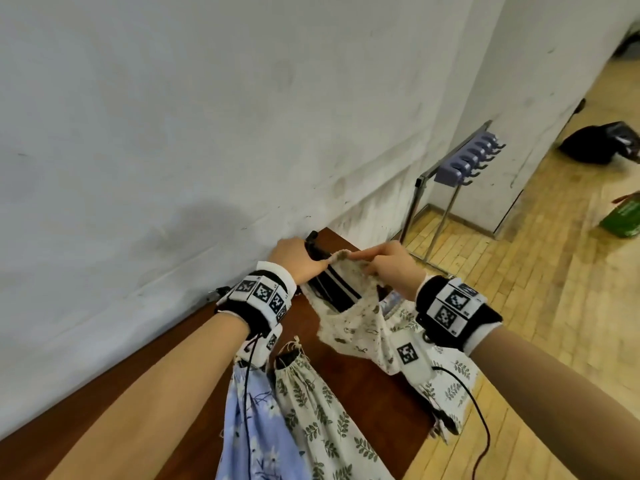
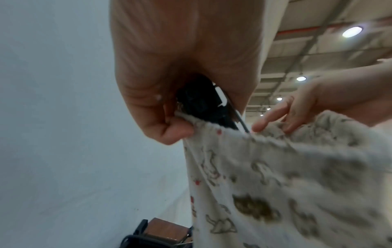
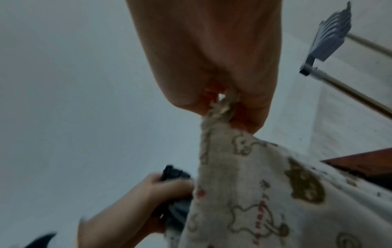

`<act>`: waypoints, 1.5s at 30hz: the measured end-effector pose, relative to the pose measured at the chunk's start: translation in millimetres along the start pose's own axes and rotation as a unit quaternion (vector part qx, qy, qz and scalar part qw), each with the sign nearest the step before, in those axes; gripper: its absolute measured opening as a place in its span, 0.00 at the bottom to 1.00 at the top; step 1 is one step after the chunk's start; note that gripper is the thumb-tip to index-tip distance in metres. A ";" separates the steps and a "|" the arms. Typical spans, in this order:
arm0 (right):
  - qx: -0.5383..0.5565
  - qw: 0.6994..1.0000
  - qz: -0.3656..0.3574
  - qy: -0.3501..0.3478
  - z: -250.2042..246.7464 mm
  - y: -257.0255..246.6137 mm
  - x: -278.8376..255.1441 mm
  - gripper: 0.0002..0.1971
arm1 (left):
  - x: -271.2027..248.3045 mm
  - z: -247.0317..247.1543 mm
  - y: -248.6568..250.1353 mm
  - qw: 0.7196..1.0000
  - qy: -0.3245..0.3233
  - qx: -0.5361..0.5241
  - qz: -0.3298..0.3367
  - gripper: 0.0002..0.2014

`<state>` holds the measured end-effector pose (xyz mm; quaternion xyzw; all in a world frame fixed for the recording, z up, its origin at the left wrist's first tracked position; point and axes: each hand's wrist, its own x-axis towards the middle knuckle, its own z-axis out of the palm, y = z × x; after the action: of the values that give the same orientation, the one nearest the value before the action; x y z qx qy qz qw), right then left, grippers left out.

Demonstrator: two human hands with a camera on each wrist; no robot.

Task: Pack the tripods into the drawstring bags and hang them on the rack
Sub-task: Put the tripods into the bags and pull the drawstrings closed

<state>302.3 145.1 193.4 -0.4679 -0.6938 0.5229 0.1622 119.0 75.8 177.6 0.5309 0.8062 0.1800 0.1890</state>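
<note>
A black folded tripod (image 1: 332, 289) sticks out of the mouth of a cream drawstring bag with small animal prints (image 1: 349, 327). My left hand (image 1: 298, 259) grips the tripod's top together with the bag's rim (image 2: 197, 123); the tripod (image 2: 203, 102) shows dark inside my palm. My right hand (image 1: 391, 268) pinches the opposite rim and its drawstring knot (image 3: 222, 109), holding the bag (image 3: 254, 193) open. The purple hook rack (image 1: 467, 161) stands on metal legs at the right, by the wall, with nothing hanging on it.
A brown table (image 1: 374, 386) runs along the white wall. On it lie a blue floral bag (image 1: 249, 427) and a leaf-print bag (image 1: 322, 420), dark at its gathered mouth. Another leaf-print bag (image 1: 446, 379) lies under my right wrist. A black bag (image 1: 602, 143) and a green one (image 1: 623, 220) sit on the wooden floor.
</note>
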 end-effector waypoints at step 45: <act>-0.063 0.990 0.122 -0.027 -19.1 65.1 11.7 0.18 | 1.4 33.2 23.4 0.987 -0.038 0.157 0.009 0.11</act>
<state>341.2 166.7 140.8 -0.5443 -0.6671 0.5064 0.0482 153.4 88.8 160.2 0.5675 0.8121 0.0324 0.1318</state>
